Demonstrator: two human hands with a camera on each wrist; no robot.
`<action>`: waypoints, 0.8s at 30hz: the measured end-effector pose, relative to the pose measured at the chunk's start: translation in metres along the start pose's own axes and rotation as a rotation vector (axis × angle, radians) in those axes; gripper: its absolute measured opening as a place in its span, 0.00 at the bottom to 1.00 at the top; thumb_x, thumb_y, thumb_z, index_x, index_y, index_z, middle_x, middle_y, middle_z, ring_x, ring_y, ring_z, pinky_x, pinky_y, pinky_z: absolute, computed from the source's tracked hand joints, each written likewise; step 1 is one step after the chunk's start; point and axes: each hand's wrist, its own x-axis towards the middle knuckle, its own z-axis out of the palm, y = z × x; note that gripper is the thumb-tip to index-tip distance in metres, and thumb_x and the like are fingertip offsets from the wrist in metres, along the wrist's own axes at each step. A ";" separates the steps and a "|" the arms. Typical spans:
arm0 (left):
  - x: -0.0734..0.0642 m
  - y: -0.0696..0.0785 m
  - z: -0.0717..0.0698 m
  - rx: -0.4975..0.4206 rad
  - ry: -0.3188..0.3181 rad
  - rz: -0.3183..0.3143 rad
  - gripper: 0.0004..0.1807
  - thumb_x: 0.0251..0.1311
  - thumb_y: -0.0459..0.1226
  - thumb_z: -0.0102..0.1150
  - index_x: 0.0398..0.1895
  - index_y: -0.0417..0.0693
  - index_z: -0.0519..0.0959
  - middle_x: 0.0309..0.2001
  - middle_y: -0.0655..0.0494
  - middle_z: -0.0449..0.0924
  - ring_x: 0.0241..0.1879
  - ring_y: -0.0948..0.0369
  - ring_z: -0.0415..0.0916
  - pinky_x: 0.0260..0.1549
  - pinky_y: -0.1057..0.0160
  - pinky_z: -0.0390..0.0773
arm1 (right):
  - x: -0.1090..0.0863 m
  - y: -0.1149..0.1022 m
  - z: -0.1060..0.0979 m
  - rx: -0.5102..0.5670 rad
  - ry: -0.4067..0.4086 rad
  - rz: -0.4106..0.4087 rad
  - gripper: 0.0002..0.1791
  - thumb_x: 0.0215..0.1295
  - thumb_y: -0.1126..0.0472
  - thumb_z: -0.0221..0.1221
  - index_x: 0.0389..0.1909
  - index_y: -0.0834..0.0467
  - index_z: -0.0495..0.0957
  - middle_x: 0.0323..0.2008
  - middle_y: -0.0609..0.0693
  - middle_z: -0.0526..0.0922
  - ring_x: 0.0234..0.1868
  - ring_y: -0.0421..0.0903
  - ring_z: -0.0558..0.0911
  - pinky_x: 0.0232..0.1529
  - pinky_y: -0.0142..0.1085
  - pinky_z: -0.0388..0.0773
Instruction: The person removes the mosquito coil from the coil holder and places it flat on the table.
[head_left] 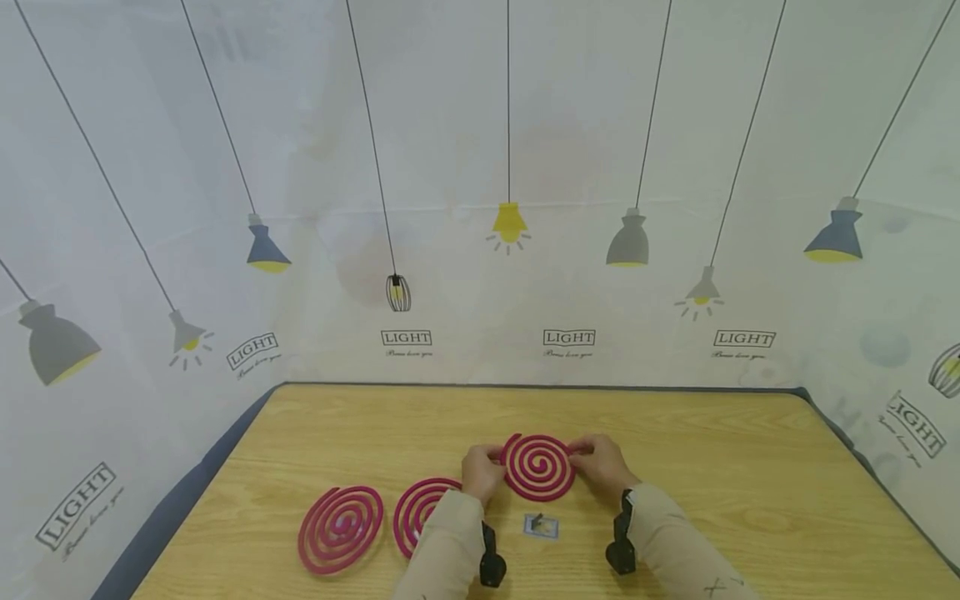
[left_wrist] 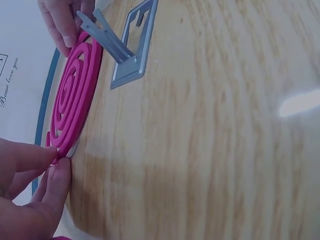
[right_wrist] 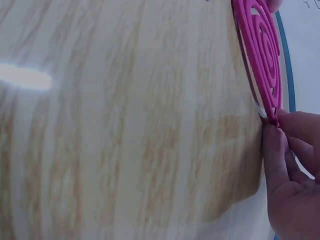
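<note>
A magenta mosquito coil (head_left: 539, 464) is held up slightly off the tabletop between both hands. My left hand (head_left: 482, 473) pinches its left rim between thumb and fingers, as the left wrist view also shows. On the opposite rim my right hand (head_left: 602, 467) grips in the same way, and the right wrist view has its thumb and fingers (right_wrist: 296, 122) closed at the coil's edge. Just in front of the held coil lies a small metal coil stand (head_left: 541, 526), a flat frame with a forked prong (left_wrist: 107, 42) bent upward.
Two more magenta coils rest on the left of the wooden table (head_left: 712, 450): one in full view (head_left: 341, 531), another coil (head_left: 420, 508) partly covered by the left sleeve. A white sheet printed with lamps (head_left: 450, 167) encloses the back and sides.
</note>
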 end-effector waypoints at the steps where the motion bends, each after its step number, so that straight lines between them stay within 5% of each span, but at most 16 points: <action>1: 0.000 0.000 0.000 0.006 -0.004 -0.011 0.12 0.41 0.20 0.58 0.34 0.31 0.79 0.26 0.46 0.78 0.25 0.62 0.72 0.22 0.69 0.74 | 0.000 0.000 0.000 0.000 -0.004 -0.002 0.09 0.53 0.72 0.56 0.36 0.70 0.77 0.32 0.55 0.79 0.37 0.50 0.76 0.41 0.43 0.74; 16: 0.002 0.004 -0.007 -0.001 -0.088 -0.052 0.18 0.44 0.23 0.59 0.43 0.30 0.75 0.36 0.43 0.76 0.36 0.54 0.73 0.35 0.61 0.75 | 0.001 0.005 -0.004 0.069 -0.026 0.012 0.11 0.55 0.69 0.56 0.39 0.69 0.77 0.37 0.58 0.79 0.44 0.54 0.75 0.47 0.47 0.71; 24: 0.001 0.003 -0.017 -0.069 -0.092 -0.051 0.24 0.42 0.21 0.59 0.48 0.28 0.70 0.40 0.37 0.72 0.33 0.54 0.74 0.26 0.64 0.77 | 0.000 0.003 -0.006 0.065 -0.044 -0.003 0.13 0.55 0.68 0.56 0.40 0.71 0.75 0.36 0.58 0.79 0.41 0.53 0.76 0.44 0.43 0.74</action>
